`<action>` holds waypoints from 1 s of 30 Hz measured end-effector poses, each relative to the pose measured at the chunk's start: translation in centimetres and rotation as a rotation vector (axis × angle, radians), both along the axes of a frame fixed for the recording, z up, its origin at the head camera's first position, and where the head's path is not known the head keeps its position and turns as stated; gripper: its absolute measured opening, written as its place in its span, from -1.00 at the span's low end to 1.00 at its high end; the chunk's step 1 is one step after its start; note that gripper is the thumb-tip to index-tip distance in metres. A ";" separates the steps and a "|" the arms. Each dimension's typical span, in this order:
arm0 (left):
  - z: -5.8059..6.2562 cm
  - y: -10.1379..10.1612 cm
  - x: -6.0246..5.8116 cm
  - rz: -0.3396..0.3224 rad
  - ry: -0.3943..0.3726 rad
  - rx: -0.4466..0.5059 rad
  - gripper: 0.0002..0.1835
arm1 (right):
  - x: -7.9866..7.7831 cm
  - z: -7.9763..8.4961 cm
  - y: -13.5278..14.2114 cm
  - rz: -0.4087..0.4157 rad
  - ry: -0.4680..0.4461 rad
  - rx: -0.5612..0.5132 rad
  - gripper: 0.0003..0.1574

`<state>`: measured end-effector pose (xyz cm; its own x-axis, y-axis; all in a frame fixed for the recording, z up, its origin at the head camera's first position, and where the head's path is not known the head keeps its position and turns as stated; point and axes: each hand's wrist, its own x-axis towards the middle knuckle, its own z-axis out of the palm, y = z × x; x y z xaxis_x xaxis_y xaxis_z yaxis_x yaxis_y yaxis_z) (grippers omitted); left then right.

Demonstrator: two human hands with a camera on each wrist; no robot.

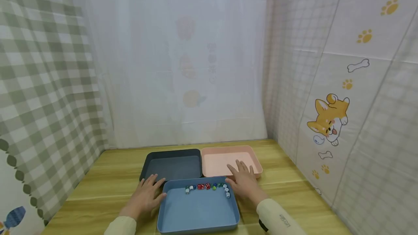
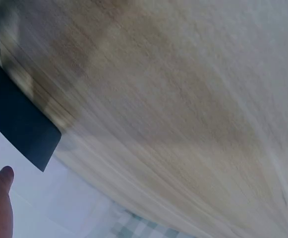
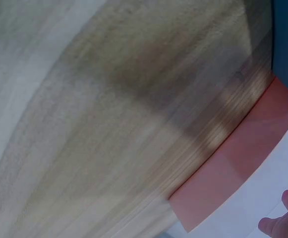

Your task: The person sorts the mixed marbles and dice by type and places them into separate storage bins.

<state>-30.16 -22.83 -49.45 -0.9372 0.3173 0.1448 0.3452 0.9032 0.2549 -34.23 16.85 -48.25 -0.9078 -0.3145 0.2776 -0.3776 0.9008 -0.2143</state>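
Along the far wall inside the blue tray (image 1: 199, 211), small white, red, green and blue dice (image 1: 199, 187) were mostly ranged. At the tray's sides, the left hand (image 1: 146, 195) and right hand (image 1: 244, 182) were held, each grip spread, nothing pinched. Beyond were set a black tray (image 1: 177, 166) and pink tray (image 1: 220, 162). Pinching of dice singly, by fingertip, neighbours undisturbed, was judged soundest. Darker dice were blurred; contact with the trays could not be told; hands were cut off in wrist views.
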 end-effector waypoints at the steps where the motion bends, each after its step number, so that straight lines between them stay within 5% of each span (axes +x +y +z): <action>1: 0.0 0.0 0.0 -0.002 0.001 0.000 -0.37 | 0.0 0.0 0.0 0.005 -0.002 -0.005 -0.25; 15: -0.4 0.1 0.3 -0.007 -0.006 0.000 -0.50 | 1.5 0.4 -0.3 0.086 0.001 0.000 -0.48; 30: -0.1 0.4 0.4 0.002 0.052 -0.046 -0.52 | 2.6 -0.6 -0.6 0.067 0.012 0.081 -0.70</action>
<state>-29.71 -22.44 -49.59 -0.9293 0.3231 0.1787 0.3552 0.9144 0.1943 -31.61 16.23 -48.84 -0.8808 -0.3963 0.2591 -0.4396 0.8877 -0.1366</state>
